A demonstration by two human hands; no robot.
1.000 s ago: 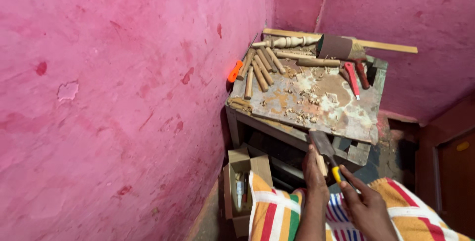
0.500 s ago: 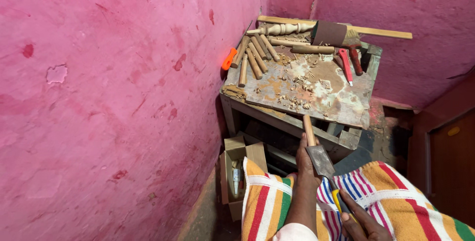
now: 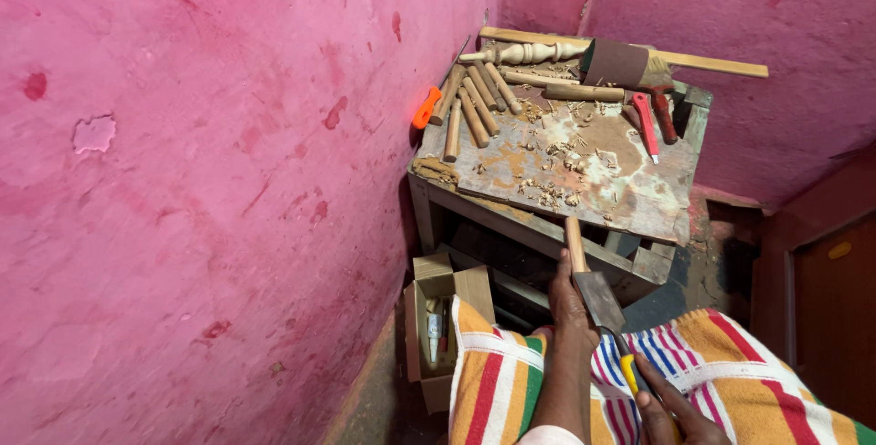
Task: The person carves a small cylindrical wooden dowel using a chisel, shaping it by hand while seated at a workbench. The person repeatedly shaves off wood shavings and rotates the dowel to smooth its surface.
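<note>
Head view, open cardboard box [image 3: 436, 335] holding tubes, left hand [image 3: 568, 310] beside

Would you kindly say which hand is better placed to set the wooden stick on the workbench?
Probably the left hand: it grips the wooden stick, whose tip nears the workbench; the right hand holds the yellow-handled file.

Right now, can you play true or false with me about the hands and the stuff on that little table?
1. The left hand holds a wooden stick. True.
2. The right hand grips a yellow-handled file. True.
3. The walls are blue. False: the wall is pink.
4. The workbench is clean. False: wood shavings lie scattered on it.
5. A striped cloth lies over the lap. True.
</note>
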